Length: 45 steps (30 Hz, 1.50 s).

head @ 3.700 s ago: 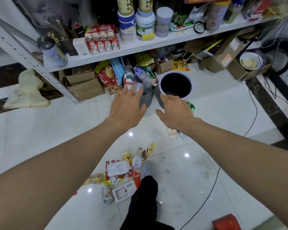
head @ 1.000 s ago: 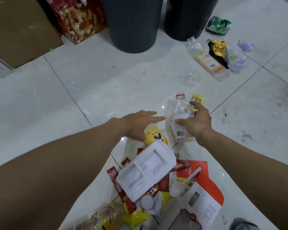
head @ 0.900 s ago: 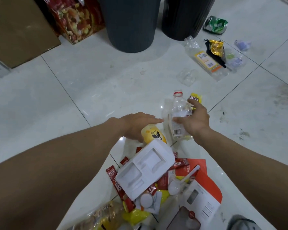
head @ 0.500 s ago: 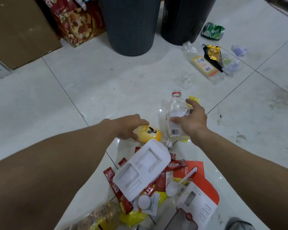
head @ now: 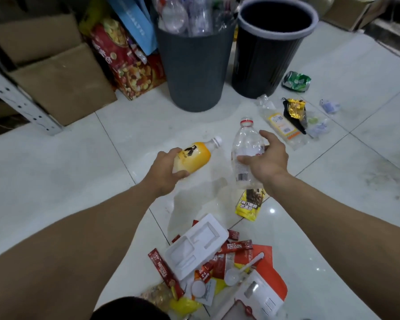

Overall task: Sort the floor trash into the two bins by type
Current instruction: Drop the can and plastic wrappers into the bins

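Observation:
My left hand (head: 164, 174) grips a small yellow bottle (head: 195, 155) with a white cap, lifted off the floor. My right hand (head: 267, 159) holds a clear plastic bottle (head: 245, 151) with a red neck ring, cap end pointing away from me. Ahead stand two bins: a grey bin (head: 195, 72) filled with clear bottles, and to its right a black bin (head: 267, 63) with a pale rim, its inside dark. A heap of red sachets, a white plastic tray (head: 195, 244) and wrappers lies on the floor near my feet.
A yellow snack wrapper (head: 249, 205) lies under my right wrist. Clear packaging (head: 283, 125), a gold wrapper (head: 296, 107) and a crushed green can (head: 296, 82) lie right of the black bin. Cardboard boxes (head: 62, 82), a red snack bag (head: 125, 63) and a shelf leg (head: 21, 102) stand at the left.
My left hand closed round the yellow bottle and lifted it. My right hand raised the clear bottle off the floor. Both moved toward the bins, and my view rose to show the bin tops.

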Each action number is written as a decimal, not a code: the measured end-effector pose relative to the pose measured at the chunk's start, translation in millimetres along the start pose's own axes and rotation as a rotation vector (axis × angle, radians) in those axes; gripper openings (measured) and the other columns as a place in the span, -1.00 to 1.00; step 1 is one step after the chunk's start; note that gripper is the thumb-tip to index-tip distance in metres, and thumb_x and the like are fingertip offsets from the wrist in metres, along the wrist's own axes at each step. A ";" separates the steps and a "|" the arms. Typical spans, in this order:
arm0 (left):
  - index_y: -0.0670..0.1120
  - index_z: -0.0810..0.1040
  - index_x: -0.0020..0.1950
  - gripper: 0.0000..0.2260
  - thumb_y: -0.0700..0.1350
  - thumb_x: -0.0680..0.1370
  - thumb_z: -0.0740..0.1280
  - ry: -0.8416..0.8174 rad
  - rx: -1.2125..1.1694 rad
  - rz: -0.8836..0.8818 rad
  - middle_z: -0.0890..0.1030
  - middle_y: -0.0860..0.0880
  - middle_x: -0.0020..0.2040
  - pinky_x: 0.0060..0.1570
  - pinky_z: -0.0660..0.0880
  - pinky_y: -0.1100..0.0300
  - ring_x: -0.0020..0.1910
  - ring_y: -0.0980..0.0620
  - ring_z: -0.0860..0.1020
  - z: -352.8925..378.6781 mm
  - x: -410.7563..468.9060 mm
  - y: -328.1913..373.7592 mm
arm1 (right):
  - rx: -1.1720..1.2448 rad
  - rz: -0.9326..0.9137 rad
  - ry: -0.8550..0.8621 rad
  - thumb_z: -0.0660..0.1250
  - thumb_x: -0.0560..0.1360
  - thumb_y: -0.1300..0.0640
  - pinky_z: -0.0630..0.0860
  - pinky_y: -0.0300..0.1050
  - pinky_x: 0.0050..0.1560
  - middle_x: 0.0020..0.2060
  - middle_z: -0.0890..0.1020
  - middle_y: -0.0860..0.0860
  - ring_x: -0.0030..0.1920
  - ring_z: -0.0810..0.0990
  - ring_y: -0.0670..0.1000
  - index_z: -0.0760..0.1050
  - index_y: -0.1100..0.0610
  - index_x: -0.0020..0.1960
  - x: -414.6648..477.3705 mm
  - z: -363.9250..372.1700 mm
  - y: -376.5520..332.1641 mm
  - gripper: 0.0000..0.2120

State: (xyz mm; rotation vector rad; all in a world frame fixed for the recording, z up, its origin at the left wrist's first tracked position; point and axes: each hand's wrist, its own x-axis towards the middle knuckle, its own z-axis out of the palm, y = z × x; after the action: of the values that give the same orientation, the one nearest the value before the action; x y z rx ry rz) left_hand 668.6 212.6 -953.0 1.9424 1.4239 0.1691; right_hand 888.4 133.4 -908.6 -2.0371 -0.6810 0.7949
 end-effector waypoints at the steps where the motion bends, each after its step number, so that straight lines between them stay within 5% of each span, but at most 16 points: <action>1: 0.01 0.28 0.46 -0.45 -0.05 0.52 0.41 0.029 -0.027 -0.017 0.36 -0.14 0.22 0.07 0.28 0.22 0.06 -0.05 0.38 -12.5 -6.0 11.1 | 0.003 -0.004 -0.012 0.59 0.30 0.21 0.47 0.00 0.26 0.24 0.53 0.06 0.22 0.51 0.11 0.34 -0.06 0.42 -6.6 -7.5 -15.7 -0.22; 17: 0.00 0.38 0.36 -0.53 0.00 0.49 0.43 0.198 -0.456 -0.175 0.43 -0.08 0.16 0.01 0.34 0.18 0.08 -0.03 0.44 -275.8 -125.4 194.5 | 0.070 0.100 -0.105 0.59 0.29 0.29 0.51 -0.05 0.11 -0.02 0.54 -0.01 -0.10 0.53 0.01 0.36 -0.03 0.42 -118.9 -100.8 -331.2 -0.21; 20: 0.04 0.36 0.37 -0.52 0.04 0.50 0.41 0.215 -0.511 -0.235 0.44 -0.07 0.18 0.07 0.39 0.13 0.09 -0.03 0.44 -301.6 -117.6 216.1 | 0.101 0.102 -0.127 0.58 0.30 0.29 0.54 0.00 0.13 0.06 0.55 0.04 -0.10 0.54 0.01 0.36 -0.04 0.42 -108.9 -103.0 -371.6 -0.22; 26: 0.05 0.34 0.40 -0.48 0.08 0.49 0.41 0.308 -0.573 -0.365 0.44 -0.04 0.19 0.11 0.41 0.10 0.10 -0.02 0.44 -305.2 -64.9 263.5 | 0.059 0.029 -0.188 0.58 0.30 0.30 0.51 -0.10 0.08 0.11 0.56 0.05 -0.07 0.53 0.00 0.37 0.00 0.42 -35.5 -115.7 -406.1 -0.23; 30: 0.03 0.35 0.39 -0.48 0.07 0.49 0.42 0.373 -0.604 -0.446 0.47 -0.07 0.19 0.13 0.45 0.06 0.11 -0.05 0.47 -290.4 -10.7 301.7 | 0.012 -0.028 -0.291 0.58 0.31 0.30 0.51 0.02 0.21 0.19 0.56 0.03 0.10 0.55 0.06 0.36 0.01 0.43 39.7 -125.9 -416.6 -0.23; 35: -0.02 0.36 0.39 -0.50 0.03 0.51 0.41 0.463 -0.625 -0.515 0.45 -0.09 0.17 0.00 0.38 0.16 0.06 -0.03 0.45 -278.0 47.0 349.4 | -0.058 -0.113 -0.409 0.57 0.31 0.33 0.49 -0.13 0.13 0.08 0.55 -0.03 0.03 0.53 0.00 0.37 0.03 0.41 116.5 -147.3 -434.3 -0.25; 45: -0.03 0.31 0.43 -0.46 0.05 0.51 0.40 0.527 -0.582 -0.610 0.38 -0.07 0.13 0.04 0.34 0.17 0.06 -0.02 0.39 -282.5 99.3 373.1 | -0.142 -0.140 -0.463 0.58 0.30 0.27 0.53 0.00 0.19 0.14 0.60 0.04 0.10 0.58 0.05 0.38 0.00 0.41 167.8 -133.5 -457.6 -0.25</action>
State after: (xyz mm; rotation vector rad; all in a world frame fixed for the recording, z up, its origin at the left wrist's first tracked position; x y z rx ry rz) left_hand 860.0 378.2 -547.1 0.9699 1.9617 0.7510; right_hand 1015.0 418.8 -511.2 -1.9142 -1.1532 1.1776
